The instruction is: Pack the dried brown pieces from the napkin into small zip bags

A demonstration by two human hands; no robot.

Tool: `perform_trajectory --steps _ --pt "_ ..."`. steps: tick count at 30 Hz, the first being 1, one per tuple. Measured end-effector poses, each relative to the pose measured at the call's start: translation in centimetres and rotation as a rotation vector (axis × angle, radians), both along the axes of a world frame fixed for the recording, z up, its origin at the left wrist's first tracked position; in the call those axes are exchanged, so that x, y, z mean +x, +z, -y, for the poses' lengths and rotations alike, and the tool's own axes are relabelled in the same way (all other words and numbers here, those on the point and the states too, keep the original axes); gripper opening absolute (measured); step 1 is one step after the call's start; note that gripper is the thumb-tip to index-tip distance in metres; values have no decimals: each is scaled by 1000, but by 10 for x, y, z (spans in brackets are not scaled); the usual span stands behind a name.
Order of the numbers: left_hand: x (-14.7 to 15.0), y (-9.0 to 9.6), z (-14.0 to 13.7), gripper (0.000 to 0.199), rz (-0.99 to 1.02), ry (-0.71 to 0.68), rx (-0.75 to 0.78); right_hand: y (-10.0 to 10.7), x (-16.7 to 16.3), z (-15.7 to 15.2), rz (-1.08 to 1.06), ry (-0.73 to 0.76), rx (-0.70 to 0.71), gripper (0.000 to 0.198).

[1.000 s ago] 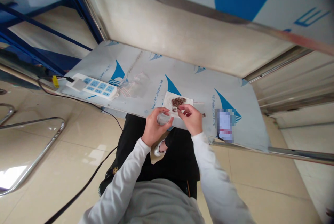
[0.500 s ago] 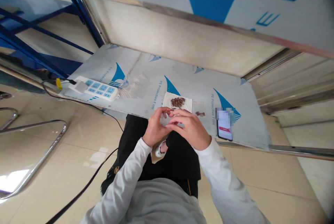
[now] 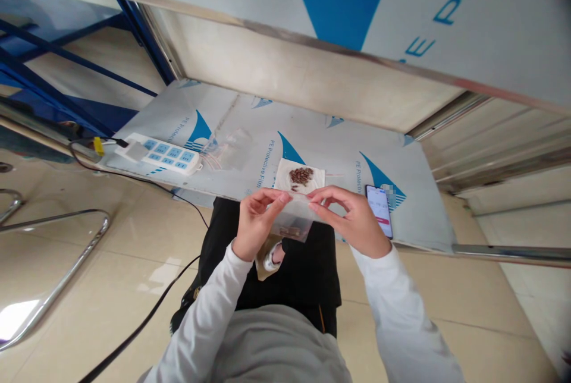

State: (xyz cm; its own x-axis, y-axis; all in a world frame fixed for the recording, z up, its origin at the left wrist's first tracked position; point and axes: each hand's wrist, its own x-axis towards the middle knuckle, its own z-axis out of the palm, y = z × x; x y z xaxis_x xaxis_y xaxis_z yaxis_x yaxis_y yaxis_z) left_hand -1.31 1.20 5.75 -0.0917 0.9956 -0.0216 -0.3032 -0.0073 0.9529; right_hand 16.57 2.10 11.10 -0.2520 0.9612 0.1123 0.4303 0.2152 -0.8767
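A small clear plastic bag (image 3: 292,216) hangs by its top edge between my two hands, with a few small brown pieces (image 3: 289,231) at its bottom. My left hand (image 3: 259,219) pinches the top left corner between thumb and finger. The top right corner is pinched the same way by my right hand (image 3: 350,216). Just beyond the bag, a heap of small brown pieces (image 3: 301,176) lies on a white paper sheet (image 3: 317,179); their exact kind is too small to tell.
On the film-covered table (image 3: 250,115) lie a white power strip (image 3: 167,155) with blue sockets at left, loose clear bags (image 3: 229,148) and a phone (image 3: 379,210) at right. A shelf edge (image 3: 285,38) crosses above. A black cable (image 3: 143,314) runs over the floor.
My hands were close together with fingers overlapping; they have moved apart. The clear bag now hangs stretched between them with the brown pieces at its bottom.
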Motion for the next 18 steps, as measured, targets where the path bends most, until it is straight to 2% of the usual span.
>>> perform_trajectory --steps 3,4,8,14,18 --pt "5 5 5 17 21 48 7 -9 -11 4 -198 -85 -143 40" --pt "7 6 6 17 16 66 10 -12 -16 5 -251 -108 -184 41" --pt "6 13 7 19 -42 68 17 -19 -32 9 -406 -182 -218 23" --pt "-2 12 4 20 -102 -112 38 -22 -31 12 -418 -164 -184 22" --pt "3 9 6 19 -92 -71 31 -26 -29 15 -434 -192 -222 24"
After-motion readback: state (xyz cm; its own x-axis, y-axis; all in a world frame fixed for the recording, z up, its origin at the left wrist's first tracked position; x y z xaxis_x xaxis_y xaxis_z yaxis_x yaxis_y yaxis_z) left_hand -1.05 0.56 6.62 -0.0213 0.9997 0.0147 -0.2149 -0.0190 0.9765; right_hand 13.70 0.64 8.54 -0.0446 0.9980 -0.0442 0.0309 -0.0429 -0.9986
